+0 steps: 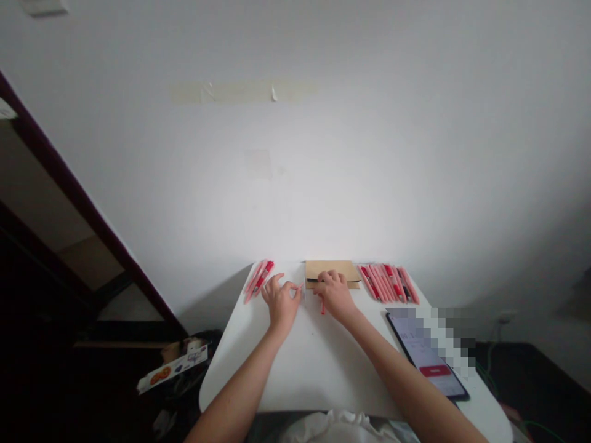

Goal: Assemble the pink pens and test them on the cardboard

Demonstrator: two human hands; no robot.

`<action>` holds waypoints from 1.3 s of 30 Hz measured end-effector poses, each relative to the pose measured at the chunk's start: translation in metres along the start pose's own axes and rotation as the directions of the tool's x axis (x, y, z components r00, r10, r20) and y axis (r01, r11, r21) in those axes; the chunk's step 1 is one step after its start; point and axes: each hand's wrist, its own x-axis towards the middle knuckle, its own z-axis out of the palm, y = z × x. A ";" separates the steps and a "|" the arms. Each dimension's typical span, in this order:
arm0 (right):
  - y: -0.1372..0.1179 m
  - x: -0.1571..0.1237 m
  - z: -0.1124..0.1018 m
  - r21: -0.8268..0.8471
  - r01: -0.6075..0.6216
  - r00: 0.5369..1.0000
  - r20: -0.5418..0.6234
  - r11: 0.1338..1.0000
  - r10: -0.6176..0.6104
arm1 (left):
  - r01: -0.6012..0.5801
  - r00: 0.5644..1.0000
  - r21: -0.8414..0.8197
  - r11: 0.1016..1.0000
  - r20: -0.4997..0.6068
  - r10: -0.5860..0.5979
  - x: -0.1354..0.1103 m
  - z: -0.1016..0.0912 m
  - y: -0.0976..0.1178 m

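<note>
My left hand (pixel 281 303) has thumb and forefinger pinched together, its other fingers raised. Between the fingertips is a small, thin, whitish see-through piece (pixel 303 291), too small to make out well. My right hand (pixel 337 296) is beside it with curled fingers, closed on a slim red pen (pixel 322 306) whose end sticks out below them; the rest is hidden. Just behind the right fingers lies a brown cardboard box (pixel 330 268) with a dark slit along its front, partly covered by that hand.
A few pink and red pens (pixel 259 278) lie at the table's back left. A row of several pink, red and black pens (pixel 388 283) lies at the back right. A tablet (pixel 427 357) rests along the right edge of the white table (pixel 314 375). The wall (pixel 295 209) stands directly behind.
</note>
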 end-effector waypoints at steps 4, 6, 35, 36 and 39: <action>-0.003 0.003 -0.004 -0.031 0.047 0.999 0.020 0.998 -0.047 | 0.002 1.000 0.002 1.000 -0.003 -0.002 0.001 -0.001 0.000; -0.004 0.004 -0.006 -0.043 0.059 0.998 0.026 0.997 -0.058 | 0.006 1.000 0.001 1.000 -0.003 -0.006 0.000 -0.002 0.001; 0.015 -0.025 -0.008 0.153 -0.096 0.971 -0.203 0.984 0.126 | -0.123 0.991 -0.138 0.983 0.028 0.128 -0.002 0.009 0.001; 0.016 -0.028 -0.007 0.168 -0.097 0.969 -0.211 0.981 0.132 | -0.132 0.990 -0.143 0.981 0.035 0.138 -0.003 0.011 0.001; 0.018 -0.034 -0.001 0.198 -0.094 0.962 -0.233 0.976 0.140 | -0.151 0.986 -0.172 0.974 0.040 0.160 -0.004 0.014 0.002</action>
